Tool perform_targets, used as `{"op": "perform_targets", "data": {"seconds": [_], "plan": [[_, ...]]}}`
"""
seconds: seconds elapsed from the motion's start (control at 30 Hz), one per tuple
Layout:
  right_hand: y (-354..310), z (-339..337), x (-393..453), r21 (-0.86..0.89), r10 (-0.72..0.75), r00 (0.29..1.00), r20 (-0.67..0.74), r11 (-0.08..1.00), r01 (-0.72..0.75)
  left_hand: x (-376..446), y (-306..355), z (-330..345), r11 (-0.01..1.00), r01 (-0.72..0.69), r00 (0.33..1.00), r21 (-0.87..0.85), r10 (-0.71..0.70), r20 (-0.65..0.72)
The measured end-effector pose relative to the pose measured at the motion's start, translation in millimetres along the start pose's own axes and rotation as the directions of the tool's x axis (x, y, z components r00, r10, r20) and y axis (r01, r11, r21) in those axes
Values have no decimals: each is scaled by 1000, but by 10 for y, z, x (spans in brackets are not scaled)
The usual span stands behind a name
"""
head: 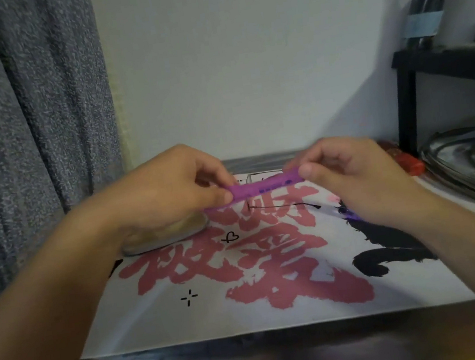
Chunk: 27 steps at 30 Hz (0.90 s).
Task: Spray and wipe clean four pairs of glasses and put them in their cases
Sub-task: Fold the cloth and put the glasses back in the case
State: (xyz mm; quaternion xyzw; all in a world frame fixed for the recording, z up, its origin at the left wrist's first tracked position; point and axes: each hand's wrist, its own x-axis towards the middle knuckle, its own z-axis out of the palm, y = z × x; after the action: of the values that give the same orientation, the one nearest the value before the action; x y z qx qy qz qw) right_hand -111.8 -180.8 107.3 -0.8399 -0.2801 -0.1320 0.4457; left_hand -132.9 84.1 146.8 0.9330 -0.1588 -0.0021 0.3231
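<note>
Purple cloth (pixel 264 187): stretched between both hands above the far middle of the printed mat (pixel 279 311); left hand (pixel 167 189) pinches its left end, right hand (pixel 348 176) pinches its right end. Thin-framed glasses (pixel 279 204): just below the cloth, contact with the mat unclear. Pale case (pixel 170 235): on the mat, under the left hand

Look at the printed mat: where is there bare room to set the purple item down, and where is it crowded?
Free: the near half of the mat, between the two forearms, down to its front edge. Crowded: the far end, where the left hand and right hand pinch the purple item above thin-framed glasses, beside a pale case. Metal lids fill the right.
</note>
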Motion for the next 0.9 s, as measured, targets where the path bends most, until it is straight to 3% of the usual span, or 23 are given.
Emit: {"op": "perform_targets", "data": {"seconds": [0.17,0.23,0.5,0.63,0.9], "plan": [[438,322,-789,-191,41,933,357,981,30,-479,-394,826,997,24,971,78,-41,234],[526,383,-971,-192,41,916,400,981,40,-651,-486,1038,996,26,975,84,-44,219],[544,477,-435,-148,193,952,236,976,-160,-347,-472,976,961,210,975,-177,-219,-31],[706,676,-85,-303,286,939,191,927,-221,34,-618,1003,945,326,940,21,-322,-111],[739,788,-4,-451,343,927,150,859,-244,72,-742,1127,946,308,936,103,-282,-209]]}}
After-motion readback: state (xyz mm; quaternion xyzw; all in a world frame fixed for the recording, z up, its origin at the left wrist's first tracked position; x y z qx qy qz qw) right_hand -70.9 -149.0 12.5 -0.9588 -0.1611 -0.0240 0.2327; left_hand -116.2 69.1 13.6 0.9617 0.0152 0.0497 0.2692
